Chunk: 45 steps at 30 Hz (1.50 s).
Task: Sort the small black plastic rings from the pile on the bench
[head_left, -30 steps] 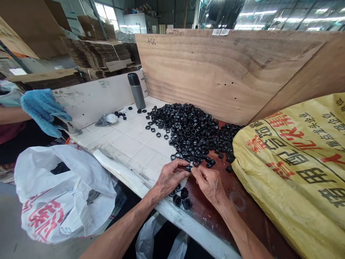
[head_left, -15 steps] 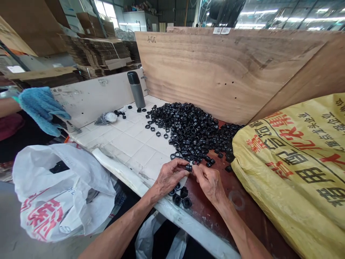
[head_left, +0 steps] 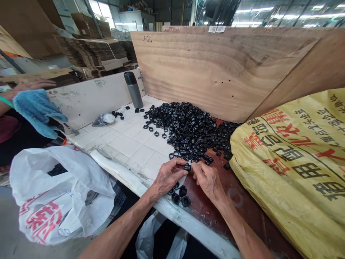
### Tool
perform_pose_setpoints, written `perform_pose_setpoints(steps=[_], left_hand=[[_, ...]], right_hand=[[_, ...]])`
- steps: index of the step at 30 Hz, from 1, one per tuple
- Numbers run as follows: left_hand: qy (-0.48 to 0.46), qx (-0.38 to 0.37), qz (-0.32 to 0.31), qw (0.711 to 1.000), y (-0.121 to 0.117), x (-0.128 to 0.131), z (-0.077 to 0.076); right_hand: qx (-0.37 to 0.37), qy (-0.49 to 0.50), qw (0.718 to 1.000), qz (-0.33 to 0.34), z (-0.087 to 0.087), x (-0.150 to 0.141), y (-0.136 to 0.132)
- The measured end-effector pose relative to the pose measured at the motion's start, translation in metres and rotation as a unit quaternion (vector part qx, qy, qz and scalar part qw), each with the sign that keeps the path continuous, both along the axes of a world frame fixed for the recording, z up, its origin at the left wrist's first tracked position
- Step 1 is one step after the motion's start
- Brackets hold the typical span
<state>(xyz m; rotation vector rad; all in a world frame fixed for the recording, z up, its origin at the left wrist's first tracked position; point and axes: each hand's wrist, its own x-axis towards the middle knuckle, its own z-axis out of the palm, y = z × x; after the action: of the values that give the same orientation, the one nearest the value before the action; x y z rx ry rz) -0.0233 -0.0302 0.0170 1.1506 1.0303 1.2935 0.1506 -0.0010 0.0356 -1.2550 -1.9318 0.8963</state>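
My left hand (head_left: pixel 168 176) and my right hand (head_left: pixel 207 178) meet near the front edge of the table, and both pinch one small black plastic ring (head_left: pixel 187 167) between their fingertips. Just beyond them lies a big heap of the same black rings (head_left: pixel 188 129) on the tiled tabletop (head_left: pixel 129 142). Several finished-looking black pieces (head_left: pixel 180 196) sit under my left hand at the table's edge.
A large yellow printed sack (head_left: pixel 293 162) fills the right side. A grey flask (head_left: pixel 133 90) stands at the back left near a small clear bag (head_left: pixel 104 119). Plywood walls (head_left: pixel 215 64) enclose the table. A white plastic bag (head_left: pixel 59 190) hangs at left; another person's hand (head_left: pixel 27 84) rests above a blue cloth (head_left: pixel 36 109).
My hands stay together on the ring with only small finger shifts. At the left, another person's hand has come into view above the blue cloth.
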Motion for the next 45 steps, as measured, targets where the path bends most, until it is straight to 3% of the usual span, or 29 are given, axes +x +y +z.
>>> perform_pose_setpoints(steps=[4, 8, 12, 15, 19, 22, 25, 28, 30, 33, 35, 39, 41, 43, 45], left_hand=[[-0.004, 0.001, -0.007, 1.000, 0.000, 0.000, 0.001], [0.002, -0.012, -0.001, 1.000, -0.001, 0.000, 0.004], [-0.032, -0.035, 0.004, 0.999, 0.000, 0.001, 0.003], [0.005, 0.009, 0.005, 1.000, 0.001, -0.001, -0.001], [0.160, 0.127, 0.009, 0.979, 0.000, -0.006, -0.004], [0.185, 0.142, 0.004, 0.972, -0.002, -0.004, -0.004], [0.088, 0.050, 0.000, 0.995, -0.002, 0.000, -0.005], [0.024, -0.012, -0.015, 1.000, -0.001, 0.001, -0.006], [0.061, 0.027, -0.006, 0.998, -0.001, -0.002, -0.007], [0.153, 0.129, 0.007, 0.980, -0.001, -0.005, -0.006], [0.152, 0.136, 0.006, 0.979, -0.001, -0.004, -0.005], [0.038, 0.023, 0.006, 0.999, -0.002, -0.001, -0.004], [0.038, 0.002, 0.000, 0.999, -0.002, -0.002, -0.006], [0.088, 0.030, 0.005, 0.996, -0.002, -0.005, -0.010], [0.152, 0.082, 0.014, 0.985, -0.001, -0.008, -0.013]], right_hand=[[0.029, 0.019, 0.999, 0.031, 0.003, 0.000, 0.000], [0.010, 0.010, 1.000, -0.003, 0.006, 0.002, 0.000], [0.035, 0.019, 0.999, 0.034, 0.008, 0.001, -0.001], [-0.030, 0.055, 0.998, 0.020, 0.007, -0.003, -0.004], [-0.149, 0.094, 0.984, -0.014, 0.005, -0.006, -0.007], [-0.192, 0.104, 0.976, -0.011, 0.006, -0.005, -0.007], [-0.086, 0.083, 0.993, -0.002, 0.008, -0.004, -0.006], [0.024, 0.047, 0.999, 0.001, 0.007, -0.005, -0.008], [-0.019, 0.053, 0.998, -0.008, 0.004, -0.008, -0.010], [-0.154, 0.082, 0.984, -0.031, -0.002, -0.012, -0.011], [-0.160, 0.081, 0.983, -0.045, -0.003, -0.013, -0.011], [0.026, 0.056, 0.998, -0.017, 0.002, -0.010, -0.011], [0.056, 0.048, 0.997, -0.001, 0.005, -0.010, -0.012], [-0.015, 0.071, 0.997, -0.010, 0.005, -0.012, -0.013], [-0.133, 0.116, 0.984, -0.030, 0.005, -0.014, -0.014]])
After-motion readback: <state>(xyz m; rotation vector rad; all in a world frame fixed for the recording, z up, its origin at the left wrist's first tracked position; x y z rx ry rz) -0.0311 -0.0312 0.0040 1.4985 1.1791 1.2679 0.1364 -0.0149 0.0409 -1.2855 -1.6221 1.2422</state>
